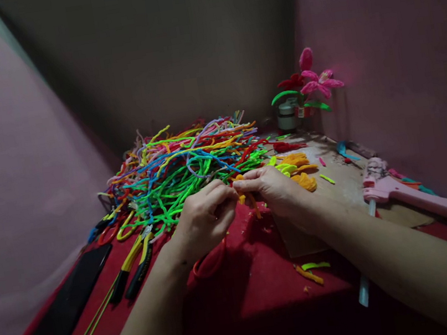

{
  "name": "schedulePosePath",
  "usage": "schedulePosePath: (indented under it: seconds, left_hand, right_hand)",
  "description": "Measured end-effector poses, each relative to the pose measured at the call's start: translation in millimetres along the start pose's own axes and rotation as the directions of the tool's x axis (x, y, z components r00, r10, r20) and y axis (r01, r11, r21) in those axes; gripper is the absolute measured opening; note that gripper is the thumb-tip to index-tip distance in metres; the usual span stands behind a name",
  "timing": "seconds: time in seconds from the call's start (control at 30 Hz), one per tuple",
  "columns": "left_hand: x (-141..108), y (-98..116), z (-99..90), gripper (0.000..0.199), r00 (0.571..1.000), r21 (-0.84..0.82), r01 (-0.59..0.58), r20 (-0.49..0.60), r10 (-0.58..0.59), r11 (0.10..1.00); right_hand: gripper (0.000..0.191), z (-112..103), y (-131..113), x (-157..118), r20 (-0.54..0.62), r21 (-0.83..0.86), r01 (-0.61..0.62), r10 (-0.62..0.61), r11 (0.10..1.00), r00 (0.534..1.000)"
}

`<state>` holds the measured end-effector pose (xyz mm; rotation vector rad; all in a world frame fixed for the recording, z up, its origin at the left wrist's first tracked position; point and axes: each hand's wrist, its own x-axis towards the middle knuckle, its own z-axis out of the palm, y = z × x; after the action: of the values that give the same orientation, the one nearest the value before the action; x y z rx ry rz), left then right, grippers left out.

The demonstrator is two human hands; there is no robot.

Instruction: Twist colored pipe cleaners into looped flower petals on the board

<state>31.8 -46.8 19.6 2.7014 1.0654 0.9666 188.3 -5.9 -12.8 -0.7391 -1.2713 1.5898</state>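
My left hand (209, 211) and my right hand (271, 188) meet at the middle, just in front of a large heap of coloured pipe cleaners (190, 167). Both hands have closed fingers, pinching an orange pipe cleaner (255, 205) whose end hangs down between them. Red scissor handles (210, 263) lie under my left hand, their blades hidden. Right of my right hand, bent orange pieces (303, 181) and yellow-green pieces (286, 168) rest on a board (335, 187).
Yellow-and-black pliers (134, 262), a black flat object (66, 308) and green stems (91, 324) lie at left on the red cloth (241, 288). A pink glue gun (416, 194) sits at right, with a pink flower (321, 83) and a jar (286, 117) behind.
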Motion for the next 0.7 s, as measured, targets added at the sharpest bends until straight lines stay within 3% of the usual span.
schedulePosePath:
  seconds: [0.13, 0.7]
  left_hand:
    - [-1.3, -3.5, 4.4, 0.014, 0.999, 0.192, -0.03, 0.046, 0.022, 0.981]
    - [-4.6, -3.2, 10.4, 0.015, 0.984, 0.447, -0.137, 0.161, 0.071, 0.884]
  right_hand:
    - [0.024, -1.6, 2.6, 1.5, 0.009, -0.027, 0.003, -0.003, 1.0, 1.0]
    - [0.025, 3.5, 2.4, -2.5, -0.081, -0.122, -0.008, -0.002, 0.993, 0.997]
